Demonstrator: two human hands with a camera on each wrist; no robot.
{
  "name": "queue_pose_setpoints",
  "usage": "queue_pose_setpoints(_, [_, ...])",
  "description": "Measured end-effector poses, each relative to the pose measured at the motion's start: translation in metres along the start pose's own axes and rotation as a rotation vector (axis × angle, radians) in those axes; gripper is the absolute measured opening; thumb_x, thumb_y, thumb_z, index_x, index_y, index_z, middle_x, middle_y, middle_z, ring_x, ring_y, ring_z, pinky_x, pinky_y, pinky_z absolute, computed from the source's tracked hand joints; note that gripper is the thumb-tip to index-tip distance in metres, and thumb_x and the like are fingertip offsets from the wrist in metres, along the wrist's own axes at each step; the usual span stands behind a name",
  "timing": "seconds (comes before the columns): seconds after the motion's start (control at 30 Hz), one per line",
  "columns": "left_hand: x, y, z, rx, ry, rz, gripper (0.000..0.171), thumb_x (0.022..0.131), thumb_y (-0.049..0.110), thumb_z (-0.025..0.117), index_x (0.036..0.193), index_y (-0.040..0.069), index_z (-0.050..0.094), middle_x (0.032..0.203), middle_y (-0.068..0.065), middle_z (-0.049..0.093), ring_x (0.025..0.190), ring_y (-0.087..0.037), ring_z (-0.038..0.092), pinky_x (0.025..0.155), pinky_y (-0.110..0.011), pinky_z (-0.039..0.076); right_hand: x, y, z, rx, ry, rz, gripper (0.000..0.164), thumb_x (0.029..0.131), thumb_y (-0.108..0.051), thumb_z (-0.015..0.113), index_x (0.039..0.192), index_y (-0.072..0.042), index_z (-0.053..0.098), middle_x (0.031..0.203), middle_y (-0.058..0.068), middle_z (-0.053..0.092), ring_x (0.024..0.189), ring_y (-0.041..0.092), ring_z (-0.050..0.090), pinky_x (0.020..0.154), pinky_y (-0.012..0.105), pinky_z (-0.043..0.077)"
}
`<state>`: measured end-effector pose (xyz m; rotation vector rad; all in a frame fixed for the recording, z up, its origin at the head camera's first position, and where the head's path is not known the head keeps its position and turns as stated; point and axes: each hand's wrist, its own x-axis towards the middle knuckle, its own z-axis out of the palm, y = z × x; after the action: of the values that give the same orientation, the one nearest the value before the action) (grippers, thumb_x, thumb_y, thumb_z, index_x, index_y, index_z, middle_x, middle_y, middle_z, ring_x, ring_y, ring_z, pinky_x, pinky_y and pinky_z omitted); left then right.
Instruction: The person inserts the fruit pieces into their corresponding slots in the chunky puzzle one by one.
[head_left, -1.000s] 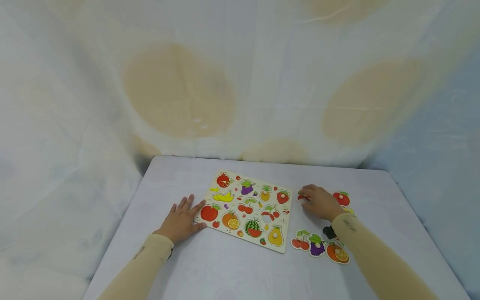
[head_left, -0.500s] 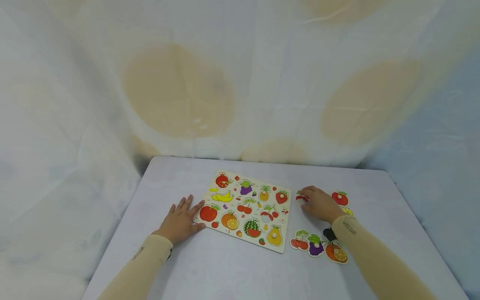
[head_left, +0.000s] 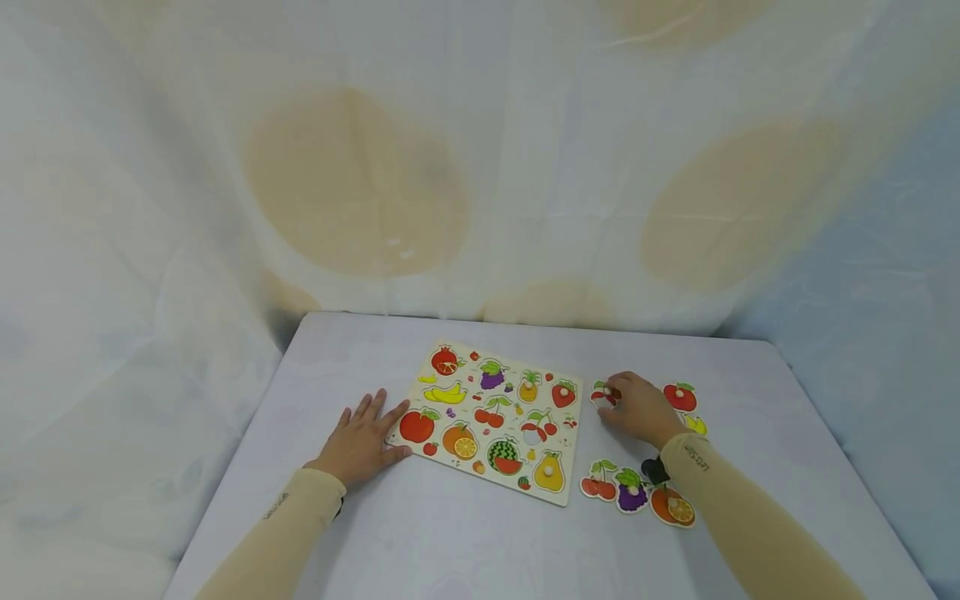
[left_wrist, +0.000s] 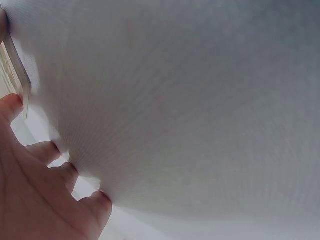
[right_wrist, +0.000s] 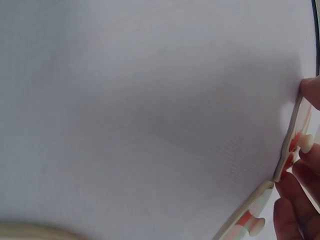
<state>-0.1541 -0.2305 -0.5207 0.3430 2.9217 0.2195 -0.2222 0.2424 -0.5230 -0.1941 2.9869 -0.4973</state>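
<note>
My left hand (head_left: pixel 362 439) lies with spread fingers at the left edge of the wooden fruit puzzle board (head_left: pixel 517 492). In the left wrist view, the left fingers (left_wrist: pixel 95 205) touch the white cloth beside the board's corner. To the right of the board, my right hand (head_left: pixel 641 408) bends over a red-and-white fruit puzzle piece (head_left: pixel 602 397). From the right wrist view, its thumb and fingers grip the ends of a red puzzle piece (right_wrist: pixel 289 160) with a white knob. Another knobbed piece (right_wrist: pixel 245 220) lies beside it. Which fruit is gripped, I cannot tell.
Loose cherry (head_left: pixel 598 486), grape (head_left: pixel 632 497) and orange (head_left: pixel 671 508) pieces lie nearer the front, partly by the right sleeve. An apple piece (head_left: pixel 679 397) and a banana piece (head_left: pixel 696 424) lie right of the hand. A patterned curtain (head_left: pixel 555 208) hangs behind the table.
My right hand has shifted slightly, and a little more of the red-and-white piece shows at its fingertips. The left hand stays in place on the board's edge.
</note>
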Motion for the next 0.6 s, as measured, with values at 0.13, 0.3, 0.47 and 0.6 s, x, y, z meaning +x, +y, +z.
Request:
queue_pose_setpoints(0.13, [0.0,0.001,-0.001,-0.001,-0.004,-0.004,0.083,0.088,0.056,0.069,0.157,0.027,0.034,0.162,-0.02,0.019,0.148,-0.043,0.014,0.115,-0.064,0.015,0.0,0.0,0.0,-0.003,0.021,-0.009,0.054,0.08,-0.03,0.082,0.124,-0.002,0.066,0.127,0.019,0.059,0.11,0.037,0.06,0.096,0.055,0.049])
queue_pose_setpoints(0.3, [-0.001,0.003,-0.002,-0.005,-0.008,-0.001,0.083,0.088,0.055,0.069,0.157,0.026,0.034,0.162,-0.02,0.02,0.148,-0.043,0.014,0.115,-0.064,0.015,-0.004,0.0,-0.002,-0.009,0.049,-0.015,0.054,0.078,-0.031,0.082,0.121,-0.001,0.068,0.125,0.019,0.061,0.108,0.037,0.06,0.095,0.056,0.05])
queue_pose_setpoints(0.47, [0.0,0.002,-0.001,0.017,-0.016,-0.009,0.083,0.088,0.057,0.068,0.157,0.027,0.032,0.163,-0.019,0.018,0.148,-0.043,0.013,0.115,-0.064,0.015,-0.006,-0.001,-0.005,-0.026,0.064,-0.006,0.054,0.078,-0.033,0.083,0.119,-0.001,0.068,0.124,0.019,0.061,0.106,0.036,0.061,0.094,0.055,0.051])
queue_pose_setpoints(0.6, [0.0,0.001,-0.002,0.022,-0.013,-0.012,0.083,0.088,0.056,0.068,0.157,0.026,0.033,0.163,-0.02,0.019,0.148,-0.043,0.014,0.115,-0.064,0.015,-0.01,-0.007,-0.008,-0.021,0.052,-0.004,0.054,0.078,-0.035,0.083,0.119,-0.003,0.069,0.124,0.018,0.061,0.105,0.035,0.061,0.093,0.054,0.051])
